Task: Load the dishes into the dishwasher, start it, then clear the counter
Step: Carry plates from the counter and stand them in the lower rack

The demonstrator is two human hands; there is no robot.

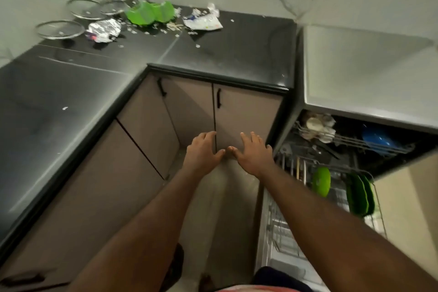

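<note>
Dishwasher [355, 126]: stood at the right end of the black counter [227, 47], door dropped open toward the person, its racks running lengthwise out from the cavity toward the camera.
Upper rack [350, 141]: partly drawn out, its long side lying across the opening; pale cups [317, 127] sat at its left end and a blue bowl [376, 139] at its right.
Lower rack [331, 194]: pulled well out over the door; a green plate [321, 181] stood on edge near its left side, and darker green plates [360, 197] stood on edge in a row to the right, faces turned sideways.
Left hand [202, 153]: empty, fingers spread and lightly curled, palm down, held out in front of the cabinet doors [239, 116]; whether it touched them could not be told.
Right hand [254, 153]: empty too, fingers splayed, thumb tip just beside the left thumb tip, close to the dishwasher's left edge.
Counter, far corner: four glass lids [60, 28] lay flat near the wall, with a green container [148, 13] on its side among them, crumpled foil [103, 30] just in front, and a crumpled white wrapper [203, 21] to the right; small white scraps were scattered around.
Counter, near section: almost bare, one white speck [64, 108].
</note>
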